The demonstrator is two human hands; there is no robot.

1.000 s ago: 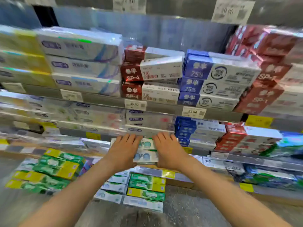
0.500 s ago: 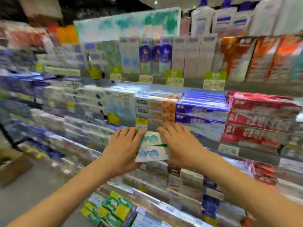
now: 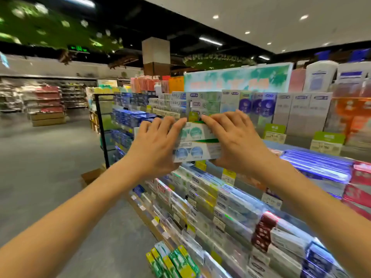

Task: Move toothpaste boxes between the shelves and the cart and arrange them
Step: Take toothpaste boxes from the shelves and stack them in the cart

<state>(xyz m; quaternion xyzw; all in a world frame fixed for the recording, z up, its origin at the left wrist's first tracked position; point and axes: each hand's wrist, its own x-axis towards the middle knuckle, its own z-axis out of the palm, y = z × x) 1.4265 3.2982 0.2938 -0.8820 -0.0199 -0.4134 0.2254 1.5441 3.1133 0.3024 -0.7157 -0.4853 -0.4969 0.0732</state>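
White and green toothpaste boxes [image 3: 195, 143] sit in a small stack between two bare hands, one box on top of the other. Each box has two round pictures on its front and a green stripe along its top edge. The stack is up in the air, in front of the shelves [image 3: 230, 199], at about the height of the top rows.

The left hand [image 3: 155, 146] presses flat against the left end of the stack, with its fingers [image 3: 170, 125] spread and pointing up over the top box. The right hand [image 3: 232, 140] presses against the right end the same way, and its thumb goes under the bottom box. Both hands squeeze the stack from the two sides, so the boxes are held tight between them. Both arms reach out long and bare from the bottom corners of the view.

Below the hands, the shelves slope down in rows, full of pale boxes lying flat. Yellow price tags [image 3: 228, 174] hang on the shelf edges. Green and yellow boxes [image 3: 174, 261] lie on the lowest row, near the bottom of the view. Red boxes [image 3: 361, 183] are stacked at the right edge. Tall white and purple boxes [image 3: 267, 109] stand upright behind the hands. To the left is a grey floor [image 3: 50, 167], and more store shelves stand far off, well apart from the hands.
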